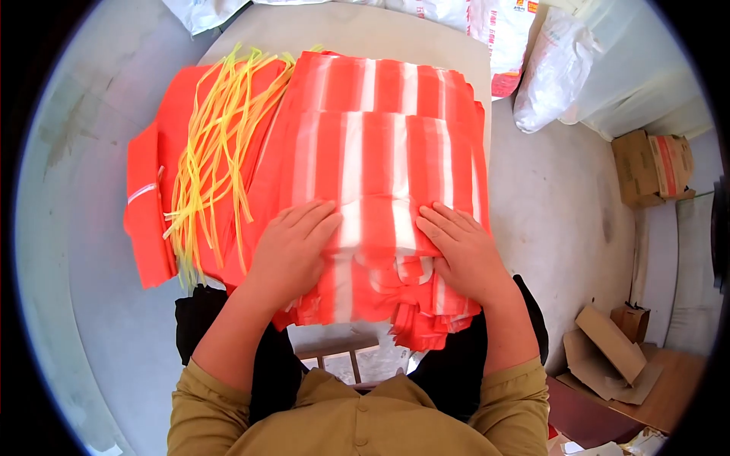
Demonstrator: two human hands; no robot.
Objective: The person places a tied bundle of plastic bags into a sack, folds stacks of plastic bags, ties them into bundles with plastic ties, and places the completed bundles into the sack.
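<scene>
A thick stack of red-and-white striped thin sheets, which look like plastic bags, lies in front of me with its near edge crumpled and hanging down. My left hand rests flat on the near left part of the stack, fingers stretched out. On the near right part lies my right hand, also flat with its fingers extended. Neither hand grips anything. Left of the stack, a bunch of yellow strips is spread over red folded material, which has a thin white tie around it at the far left.
The pale tabletop shows behind the stack. White printed sacks stand at the back, beside a white plastic bag. A cardboard box is at the far right. Flattened cardboard lies on a brown surface at the lower right.
</scene>
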